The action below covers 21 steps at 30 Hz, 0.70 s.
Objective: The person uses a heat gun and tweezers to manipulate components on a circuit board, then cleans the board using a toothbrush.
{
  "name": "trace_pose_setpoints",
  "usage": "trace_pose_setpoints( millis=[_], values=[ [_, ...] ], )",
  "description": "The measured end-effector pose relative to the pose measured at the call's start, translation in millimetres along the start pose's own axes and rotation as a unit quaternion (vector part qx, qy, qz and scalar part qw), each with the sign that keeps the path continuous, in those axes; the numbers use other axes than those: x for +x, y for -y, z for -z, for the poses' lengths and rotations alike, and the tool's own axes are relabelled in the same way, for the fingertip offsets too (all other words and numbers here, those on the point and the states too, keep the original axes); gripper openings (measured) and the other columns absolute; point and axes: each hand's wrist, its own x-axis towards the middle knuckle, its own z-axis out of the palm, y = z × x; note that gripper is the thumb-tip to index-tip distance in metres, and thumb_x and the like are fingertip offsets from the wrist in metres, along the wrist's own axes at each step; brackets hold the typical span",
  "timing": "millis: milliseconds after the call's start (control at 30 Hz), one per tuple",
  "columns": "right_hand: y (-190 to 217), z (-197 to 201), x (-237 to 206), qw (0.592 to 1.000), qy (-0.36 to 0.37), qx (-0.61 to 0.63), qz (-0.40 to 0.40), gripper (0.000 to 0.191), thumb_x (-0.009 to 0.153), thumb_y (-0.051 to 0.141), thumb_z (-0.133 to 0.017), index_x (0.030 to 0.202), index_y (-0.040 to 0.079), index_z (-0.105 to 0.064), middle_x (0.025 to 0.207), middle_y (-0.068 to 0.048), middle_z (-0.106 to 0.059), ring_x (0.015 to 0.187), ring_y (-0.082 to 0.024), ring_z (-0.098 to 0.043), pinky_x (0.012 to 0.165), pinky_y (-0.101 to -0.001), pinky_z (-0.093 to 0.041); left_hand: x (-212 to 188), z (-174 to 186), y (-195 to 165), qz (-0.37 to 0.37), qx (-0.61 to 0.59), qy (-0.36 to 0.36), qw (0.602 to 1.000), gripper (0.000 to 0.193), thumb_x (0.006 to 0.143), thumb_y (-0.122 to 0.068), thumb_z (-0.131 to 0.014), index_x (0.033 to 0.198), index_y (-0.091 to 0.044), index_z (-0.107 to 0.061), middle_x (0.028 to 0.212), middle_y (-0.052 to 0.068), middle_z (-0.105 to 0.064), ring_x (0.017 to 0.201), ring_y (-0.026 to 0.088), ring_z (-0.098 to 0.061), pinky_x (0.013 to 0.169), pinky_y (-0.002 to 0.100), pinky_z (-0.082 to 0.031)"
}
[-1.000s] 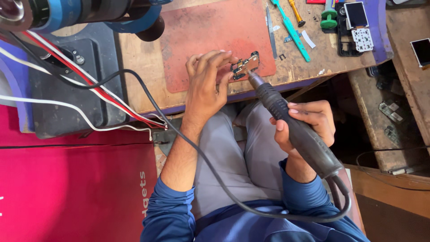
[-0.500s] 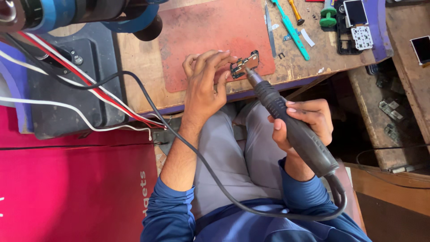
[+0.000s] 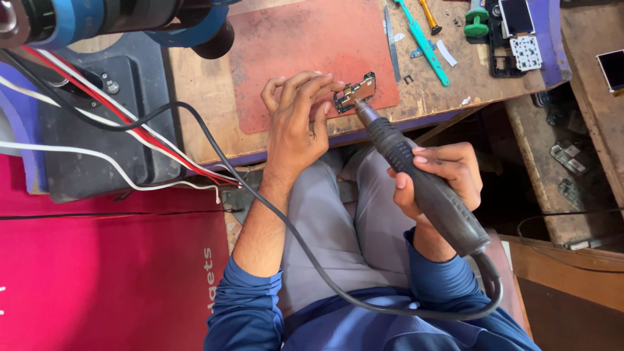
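Note:
My left hand [image 3: 296, 123] pinches a small metal circuit part [image 3: 355, 93] at the near edge of a red mat [image 3: 305, 45] on the wooden bench. My right hand [image 3: 437, 179] grips a dark hot-air handle [image 3: 422, 185] whose metal nozzle tip points up at that part, almost touching it. A thick black cable [image 3: 312, 260] runs from the handle's rear, loops across my lap and up past my left forearm.
A grey machine base [image 3: 97, 130] with red and white wires [image 3: 97, 104] stands at the left. Teal and yellow tools [image 3: 422, 36], a green spool [image 3: 476, 19] and phone parts [image 3: 520, 32] lie at the bench's far right. A red surface [image 3: 97, 279] fills the lower left.
Both hands and the hot-air handle stay in nearly the same place. The nozzle has stayed at the circuit part, with only slight shifts.

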Motion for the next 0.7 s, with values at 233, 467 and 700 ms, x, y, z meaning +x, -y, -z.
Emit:
trace_pose_setpoints(
  millis=[233,467,700],
  values=[
    [1.2,0.4,-2.0,0.999,0.019,-0.029,0.008,0.034,0.097,0.023,-0.083,0.102,-0.001,-0.059,0.098,-0.017,-0.064,0.086,-0.026,-0.073,0.075,-0.0361,-0.065,-0.2,0.7,-0.3,-0.001,-0.001,-0.006,1.000,0.042,0.098,-0.002,-0.067,0.137,-0.009,-0.054,0.123,-0.005,-0.076,0.132,0.022,-0.059,0.118,0.049,-0.027],
    [-0.7,-0.2,-0.8,0.999,-0.010,-0.036,0.001,0.035,0.097,0.024,-0.082,0.101,-0.001,-0.059,0.103,-0.018,-0.063,0.083,-0.023,-0.073,0.071,-0.0325,-0.066,-0.3,1.3,-1.5,-0.002,0.000,-0.009,1.000,0.039,0.098,-0.002,-0.067,0.134,-0.008,-0.055,0.122,-0.005,-0.077,0.131,0.022,-0.059,0.118,0.049,-0.027],
    [-0.3,-0.1,-1.3,0.999,-0.014,-0.041,-0.002,0.035,0.097,0.025,-0.082,0.100,-0.001,-0.058,0.103,-0.017,-0.063,0.083,-0.023,-0.075,0.070,-0.0325,-0.065,0.5,1.9,-4.1,-0.009,0.007,-0.021,1.000,0.033,0.098,0.000,-0.067,0.130,-0.008,-0.059,0.121,-0.004,-0.078,0.130,0.020,-0.061,0.118,0.048,-0.026]
  ],
)
